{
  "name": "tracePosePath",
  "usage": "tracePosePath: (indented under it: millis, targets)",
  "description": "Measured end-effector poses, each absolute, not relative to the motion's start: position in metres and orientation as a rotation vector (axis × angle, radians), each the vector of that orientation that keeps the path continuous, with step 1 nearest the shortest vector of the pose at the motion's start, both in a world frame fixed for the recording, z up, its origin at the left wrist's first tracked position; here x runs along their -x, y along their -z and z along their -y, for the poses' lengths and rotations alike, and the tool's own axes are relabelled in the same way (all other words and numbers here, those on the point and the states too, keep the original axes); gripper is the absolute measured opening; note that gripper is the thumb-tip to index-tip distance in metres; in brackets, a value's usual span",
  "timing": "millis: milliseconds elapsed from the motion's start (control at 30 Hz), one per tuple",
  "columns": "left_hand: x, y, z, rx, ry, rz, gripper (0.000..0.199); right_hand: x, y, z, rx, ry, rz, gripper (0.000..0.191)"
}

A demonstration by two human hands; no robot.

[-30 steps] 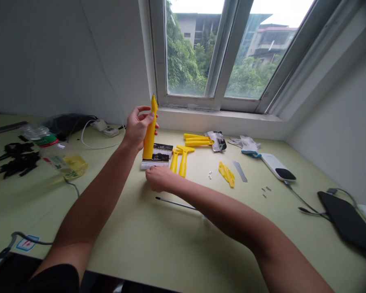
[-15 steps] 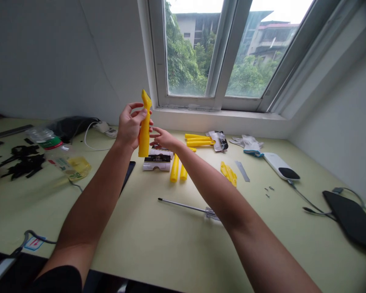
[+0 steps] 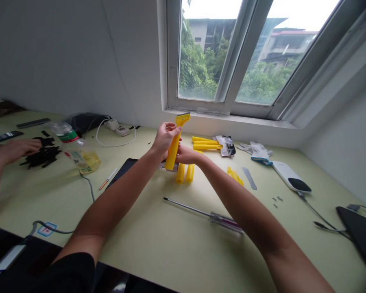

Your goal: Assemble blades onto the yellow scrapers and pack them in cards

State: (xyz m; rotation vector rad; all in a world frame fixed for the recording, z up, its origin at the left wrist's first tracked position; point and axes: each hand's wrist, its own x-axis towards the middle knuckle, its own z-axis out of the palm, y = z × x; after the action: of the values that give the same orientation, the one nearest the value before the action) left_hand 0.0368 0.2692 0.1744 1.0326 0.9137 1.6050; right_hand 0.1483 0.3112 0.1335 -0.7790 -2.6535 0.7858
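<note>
Yellow scraper (image 3: 173, 147) upright, head uppermost; tilted rightward.

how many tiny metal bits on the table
3, all near the white device: left bit, right bit, nearest bit. The right forearm may hide more.

A short, plain black fabric sleeve (image 3: 76, 272) with a smooth, rounded hem covers the left upper arm; forearm, wrist and left hand (image 3: 165, 138) are bare. The right forearm and right hand (image 3: 187, 154) are bare too.
</note>
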Motion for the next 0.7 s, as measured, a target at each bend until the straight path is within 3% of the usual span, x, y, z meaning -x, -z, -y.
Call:
tracePosePath:
  millis: [133,400,700]
  targets:
    - [-0.043,-0.176,-0.258,-0.883,-1.518,-0.734,0.028,-0.196,-0.153,-0.301,0.706,-1.093,2.420,0.028]
    - [-0.088,-0.168,-0.227,-0.890,-1.406,-0.619,0.032,-0.284,-0.145,-0.270,0.987,-1.088,2.131,0.030]
    - [-0.042,-0.197,-0.246,-1.054,-1.588,-0.635,0.033,-0.186,-0.133,-0.292,1.038,-0.626,2.230,0.022]
